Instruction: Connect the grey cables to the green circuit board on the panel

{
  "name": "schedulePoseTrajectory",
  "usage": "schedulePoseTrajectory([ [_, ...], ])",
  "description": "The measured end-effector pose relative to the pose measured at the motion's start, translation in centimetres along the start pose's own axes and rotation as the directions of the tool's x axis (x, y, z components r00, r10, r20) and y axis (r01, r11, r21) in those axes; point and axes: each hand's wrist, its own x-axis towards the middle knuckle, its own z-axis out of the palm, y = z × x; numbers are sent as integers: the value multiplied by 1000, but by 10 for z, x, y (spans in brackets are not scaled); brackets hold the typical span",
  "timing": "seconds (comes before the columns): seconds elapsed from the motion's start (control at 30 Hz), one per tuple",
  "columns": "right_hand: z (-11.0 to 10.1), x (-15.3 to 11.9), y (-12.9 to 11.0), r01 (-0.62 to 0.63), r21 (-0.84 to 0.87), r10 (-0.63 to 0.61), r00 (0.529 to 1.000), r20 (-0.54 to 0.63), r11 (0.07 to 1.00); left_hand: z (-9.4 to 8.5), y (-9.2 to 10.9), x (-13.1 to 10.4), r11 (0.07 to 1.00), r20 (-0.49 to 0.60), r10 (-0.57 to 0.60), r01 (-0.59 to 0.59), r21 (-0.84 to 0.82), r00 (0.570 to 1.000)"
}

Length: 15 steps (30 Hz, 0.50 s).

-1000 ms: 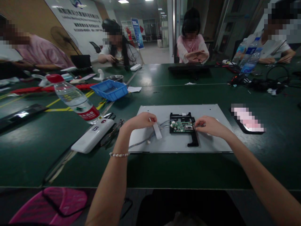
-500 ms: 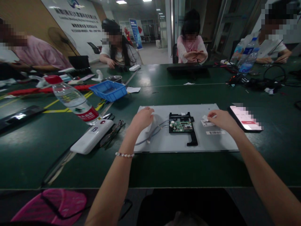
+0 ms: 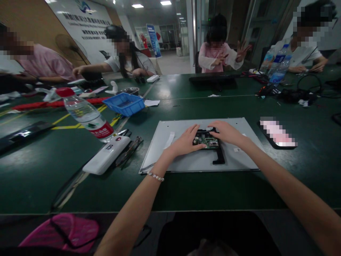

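A light grey metal panel [image 3: 191, 164] lies flat on the table, with a black plastic bracket [image 3: 219, 155] on its middle. Set in the bracket is a green circuit board [image 3: 210, 142]. My left hand [image 3: 185, 140] rests over the bracket's left side, fingers stretched out and thumb apart along the lower edge. From the other side, my right hand [image 3: 227, 132] reaches over the upper right corner, thumb and fingers apart at the bracket. My left hand hides most of the grey cable. A white strip [image 3: 169, 139] is on the panel's left part.
Right of the panel lies a phone [image 3: 277, 133]. A white power bank [image 3: 107, 155], glasses [image 3: 129, 152] and a water bottle [image 3: 86, 115] are on the left. Farther back stands a blue bin [image 3: 124, 104]. Several people sit around the green table [image 3: 213, 192].
Both hands have moved inward from the panel's sides to the bracket and board. The small white piece is no longer visible in my right hand. Across the table, two people have shifted their arms.
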Motion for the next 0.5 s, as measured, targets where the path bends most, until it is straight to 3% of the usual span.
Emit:
schedulePoseTrajectory([
  [0.17,13,16,2,-46,-53,47,999,19,998,2,0,0,1000,-10,-11,11,6,1000],
  [0.4,5,1,18,-203,-95,178,960,-218,975,0,1,-1,1000,7,-25,25,8,1000],
  [0.5,0,-8,37,-286,-113,258,942,-214,951,-1,2,-1,999,14,-32,32,1,999],
])
